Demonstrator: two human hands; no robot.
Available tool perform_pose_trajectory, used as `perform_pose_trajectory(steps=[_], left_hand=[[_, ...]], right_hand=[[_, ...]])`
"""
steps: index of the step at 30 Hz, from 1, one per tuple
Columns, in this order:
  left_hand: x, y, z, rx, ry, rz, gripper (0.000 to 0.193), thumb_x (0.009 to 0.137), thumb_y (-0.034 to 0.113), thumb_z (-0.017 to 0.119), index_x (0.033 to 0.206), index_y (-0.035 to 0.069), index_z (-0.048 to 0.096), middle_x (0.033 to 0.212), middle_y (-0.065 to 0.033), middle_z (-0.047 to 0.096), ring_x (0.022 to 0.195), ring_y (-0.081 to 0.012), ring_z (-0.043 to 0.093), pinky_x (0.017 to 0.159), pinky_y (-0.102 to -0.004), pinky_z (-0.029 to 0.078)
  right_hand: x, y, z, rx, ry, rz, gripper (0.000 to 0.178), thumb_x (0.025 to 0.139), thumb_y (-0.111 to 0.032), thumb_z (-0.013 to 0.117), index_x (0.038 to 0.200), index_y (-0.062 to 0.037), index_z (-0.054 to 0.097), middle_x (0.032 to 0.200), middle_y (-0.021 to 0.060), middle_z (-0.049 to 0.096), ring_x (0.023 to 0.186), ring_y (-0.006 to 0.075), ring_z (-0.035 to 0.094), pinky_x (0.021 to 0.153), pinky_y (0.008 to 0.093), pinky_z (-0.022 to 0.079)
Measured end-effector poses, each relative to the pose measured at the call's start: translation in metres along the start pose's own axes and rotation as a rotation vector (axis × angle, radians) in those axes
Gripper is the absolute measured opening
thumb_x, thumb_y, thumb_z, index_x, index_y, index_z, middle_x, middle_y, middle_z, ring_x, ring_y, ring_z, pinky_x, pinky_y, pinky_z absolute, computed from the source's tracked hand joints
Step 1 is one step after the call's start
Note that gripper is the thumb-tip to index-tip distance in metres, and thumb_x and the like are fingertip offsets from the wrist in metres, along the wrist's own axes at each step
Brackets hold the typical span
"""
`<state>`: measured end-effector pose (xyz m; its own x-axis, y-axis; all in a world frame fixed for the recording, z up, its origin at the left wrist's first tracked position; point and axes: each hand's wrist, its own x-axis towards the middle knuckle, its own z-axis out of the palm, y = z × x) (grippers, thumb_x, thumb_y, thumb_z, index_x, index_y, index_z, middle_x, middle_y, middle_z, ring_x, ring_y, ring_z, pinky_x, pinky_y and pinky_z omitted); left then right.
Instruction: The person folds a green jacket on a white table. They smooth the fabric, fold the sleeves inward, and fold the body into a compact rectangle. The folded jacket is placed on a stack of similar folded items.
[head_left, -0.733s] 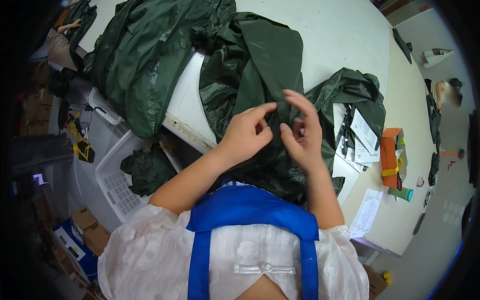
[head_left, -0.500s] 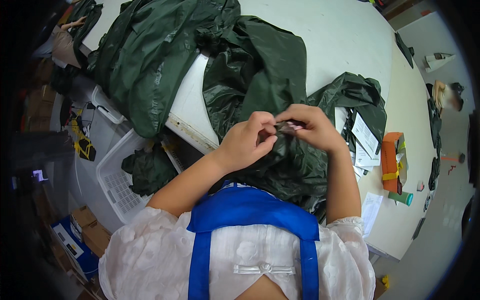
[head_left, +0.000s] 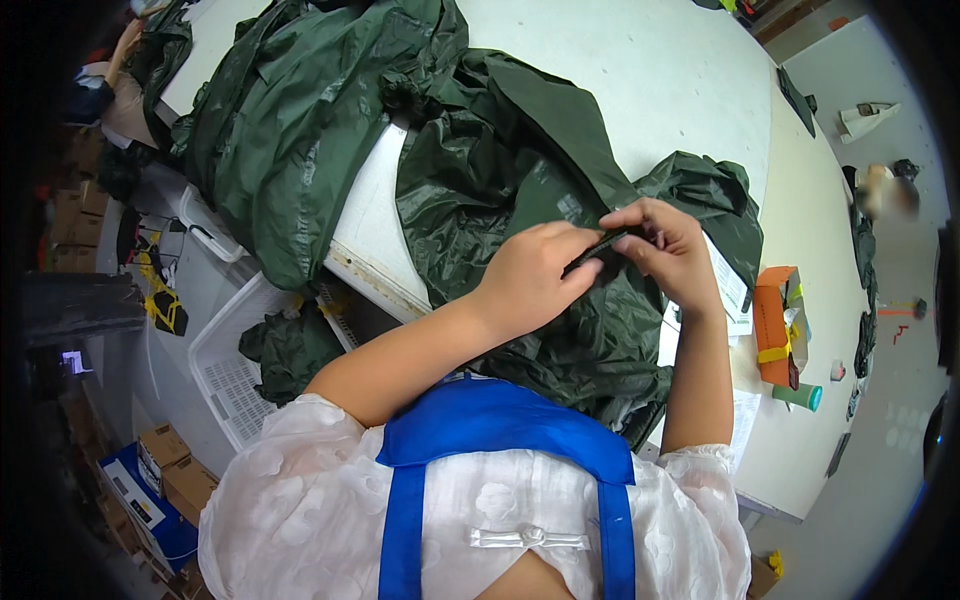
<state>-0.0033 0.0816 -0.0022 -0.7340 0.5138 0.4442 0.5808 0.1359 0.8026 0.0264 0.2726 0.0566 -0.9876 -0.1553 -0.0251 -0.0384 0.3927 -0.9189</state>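
Observation:
Dark green, shiny waterproof fabric [head_left: 470,190] lies crumpled in front of me, running from the table down to my lap. My left hand [head_left: 540,268] is closed on a dark edge of it, thumb against fingers. Close by on the right, my right hand [head_left: 668,250] pinches the same edge, and a narrow dark strip stretches between the two. Something small and pinkish shows by the right fingers, too small to name. A larger heap of the same green fabric [head_left: 290,130] hangs over the table edge at the left.
The white table [head_left: 640,60] spreads ahead. An orange box [head_left: 770,325], a green cylinder [head_left: 800,397] and papers [head_left: 735,285] lie at right. Below left, a white plastic basket [head_left: 215,365] holds green fabric; cardboard boxes [head_left: 185,475] stand nearby. Another person [head_left: 125,100] is at far left.
Both hands have shifted right, and the fabric edge between them now lies along a slant. My left hand has turned over more, its back facing up. The fabric at right is pulled lower.

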Motion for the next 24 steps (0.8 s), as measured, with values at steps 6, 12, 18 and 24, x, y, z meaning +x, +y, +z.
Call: perform_pose_trajectory(steps=[6, 12, 18, 24], left_hand=[[-0.005, -0.016, -0.011, -0.168, -0.074, -0.006, 0.020, 0.086, 0.013, 0.059, 0.102, 0.002, 0.064, 0.090, -0.0130, 0.064, 0.080, -0.0264, 0.062, 0.071, -0.0325, 0.049], [-0.020, -0.122, -0.003, 0.185, -0.125, -0.319, 0.048, 0.085, 0.011, 0.059, 0.131, 0.011, 0.046, 0.123, -0.0141, 0.049, 0.107, -0.0279, 0.053, 0.089, -0.0372, 0.046], [0.035, -0.146, 0.041, 0.586, -0.288, -0.111, 0.072, 0.080, 0.008, 0.063, 0.142, 0.027, 0.032, 0.139, -0.0148, 0.035, 0.119, -0.0354, 0.043, 0.090, -0.0418, 0.047], [0.106, -0.175, 0.074, 0.785, -0.600, -0.290, 0.091, 0.078, 0.004, 0.062, 0.147, 0.035, 0.012, 0.122, -0.0136, 0.047, 0.098, -0.0313, 0.054, 0.080, -0.0397, 0.051]], right_hand=[[0.004, 0.016, -0.010, 0.177, -0.122, -0.074, 0.009, 0.082, -0.003, 0.057, 0.089, -0.0040, 0.062, 0.111, 0.0090, 0.061, 0.090, 0.0149, 0.058, 0.078, 0.0266, 0.046], [-0.058, 0.093, -0.213, 0.667, 0.528, -0.312, 0.027, 0.095, -0.029, 0.051, 0.113, -0.0084, 0.051, 0.104, 0.0033, 0.059, 0.091, 0.0128, 0.058, 0.083, 0.0276, 0.046], [-0.098, 0.027, -0.281, 0.523, 0.498, -0.311, 0.023, 0.099, -0.027, 0.044, 0.109, -0.0070, 0.049, 0.097, 0.0028, 0.052, 0.071, 0.0098, 0.046, 0.071, 0.0243, 0.041], [-0.105, 0.013, -0.233, 0.353, 0.509, -0.223, 0.022, 0.098, -0.030, 0.045, 0.092, -0.0094, 0.043, 0.080, 0.0003, 0.033, 0.074, 0.0106, 0.035, 0.071, 0.0238, 0.033]])
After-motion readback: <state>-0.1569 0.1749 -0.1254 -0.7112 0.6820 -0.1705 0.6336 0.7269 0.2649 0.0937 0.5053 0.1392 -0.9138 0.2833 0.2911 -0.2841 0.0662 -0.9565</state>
